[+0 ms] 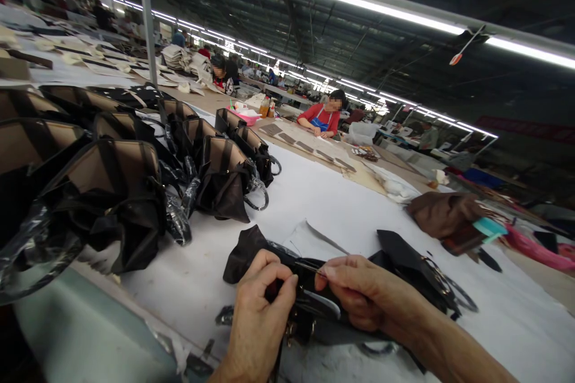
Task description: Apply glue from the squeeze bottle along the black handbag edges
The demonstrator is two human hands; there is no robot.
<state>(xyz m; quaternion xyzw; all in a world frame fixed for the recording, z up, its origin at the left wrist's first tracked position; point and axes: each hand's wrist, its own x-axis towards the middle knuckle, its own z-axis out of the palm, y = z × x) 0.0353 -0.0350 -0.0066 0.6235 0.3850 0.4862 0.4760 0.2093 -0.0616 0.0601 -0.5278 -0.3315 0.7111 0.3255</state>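
A dark handbag [327, 328] lies on the white-covered table just in front of me, with gold-coloured metal fittings on its near side. Over its upper edge my left hand [265, 299] is closed, thumb and forefinger pinched together; what is between the tips is too small to name. Facing it from the right, my right hand [359, 287] pinches a thin, dark, slender piece [308, 266] that points toward the left fingertips. The fingers of both hands partly cover the handbag. Its handles are wrapped in clear plastic.
Several dark handbags [224, 182] with tan linings stand at the left. More black pieces [399, 257] lie beyond my right hand, near a brown bundle [442, 212] and a turquoise object [489, 228]. Across the table a person in red [330, 114] works. A metal post [147, 18] rises at left.
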